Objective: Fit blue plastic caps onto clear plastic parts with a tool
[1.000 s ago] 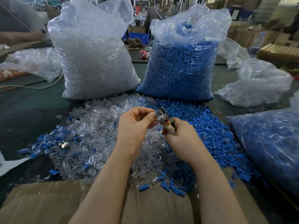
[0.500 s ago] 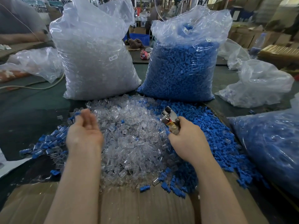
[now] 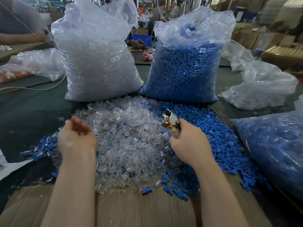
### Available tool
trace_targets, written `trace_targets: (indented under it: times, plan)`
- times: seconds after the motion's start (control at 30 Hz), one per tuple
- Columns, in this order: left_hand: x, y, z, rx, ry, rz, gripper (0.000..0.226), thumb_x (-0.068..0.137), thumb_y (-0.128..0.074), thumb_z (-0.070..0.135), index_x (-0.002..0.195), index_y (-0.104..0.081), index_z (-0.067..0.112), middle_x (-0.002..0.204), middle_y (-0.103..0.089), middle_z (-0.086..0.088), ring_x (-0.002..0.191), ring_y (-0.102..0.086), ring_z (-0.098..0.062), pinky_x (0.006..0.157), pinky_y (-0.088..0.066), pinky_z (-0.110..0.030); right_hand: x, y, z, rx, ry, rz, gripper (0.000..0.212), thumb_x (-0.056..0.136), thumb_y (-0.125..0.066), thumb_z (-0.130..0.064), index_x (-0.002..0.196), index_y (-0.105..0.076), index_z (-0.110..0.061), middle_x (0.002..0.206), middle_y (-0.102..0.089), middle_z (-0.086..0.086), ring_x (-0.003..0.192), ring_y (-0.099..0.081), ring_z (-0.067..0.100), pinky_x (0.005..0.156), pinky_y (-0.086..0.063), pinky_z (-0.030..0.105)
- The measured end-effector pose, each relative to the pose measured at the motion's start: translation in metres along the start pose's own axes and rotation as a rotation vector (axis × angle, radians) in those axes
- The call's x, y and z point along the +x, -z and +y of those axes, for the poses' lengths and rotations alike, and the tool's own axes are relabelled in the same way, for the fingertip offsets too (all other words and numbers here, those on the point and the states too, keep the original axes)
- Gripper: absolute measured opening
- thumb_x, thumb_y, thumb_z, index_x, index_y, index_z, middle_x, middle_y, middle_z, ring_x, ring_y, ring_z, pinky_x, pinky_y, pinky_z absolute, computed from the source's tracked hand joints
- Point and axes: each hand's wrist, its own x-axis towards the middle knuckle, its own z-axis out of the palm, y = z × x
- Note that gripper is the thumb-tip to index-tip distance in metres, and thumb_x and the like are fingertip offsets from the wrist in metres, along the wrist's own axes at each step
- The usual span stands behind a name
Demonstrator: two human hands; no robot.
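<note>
Clear parts [image 3: 127, 145] and blue caps [image 3: 218, 141] are lying heaped between the hands. The left hand [image 3: 77, 136], a second ago meeting the tool [image 3: 170, 123], is now hovering loose-fingered and empty, so a fresh piece is needed. The right hand [image 3: 188, 145] is gripping the tool.

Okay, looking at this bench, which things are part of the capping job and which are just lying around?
Job: tool held by right hand; left hand; clear parts pile; blue caps pile; bag of clear parts; bag of blue caps.

Lying about: cable; crumpled empty bag; blue crate.

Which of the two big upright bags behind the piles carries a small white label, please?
The bag of clear parts, far left; its label reads SJ 017. The bag of blue caps beside it shows none.
</note>
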Motion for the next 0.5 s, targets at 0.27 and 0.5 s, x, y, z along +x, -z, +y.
trace_targets:
  times: [0.27,0.5]
  plan:
    - [-0.05,-0.03,-0.059,0.768,0.197,-0.61,0.052,0.073,-0.067,0.057,0.1,-0.066,0.012,0.078,-0.066,0.005,0.065,-0.058,-0.007,0.057,-0.049,-0.019,0.0,-0.001,-0.004,-0.072,0.048,0.048,0.023,0.087,-0.053,-0.024,0.075,-0.033,-0.026,0.067,-0.05,-0.007,0.058,-0.045,0.011,0.047,-0.026,0.03]
    - [-0.063,-0.033,-0.077,1.026,-0.01,-0.696,0.018,0.083,-0.077,0.022,0.087,-0.072,0.005,0.069,-0.073,-0.001,0.055,-0.063,-0.005,0.055,-0.052,-0.02,0.0,-0.002,-0.008,-0.083,0.135,0.016,0.024,0.082,-0.059,-0.026,0.088,-0.036,-0.026,0.073,-0.044,-0.011,0.066,-0.047,0.018,0.053,-0.029,0.03]
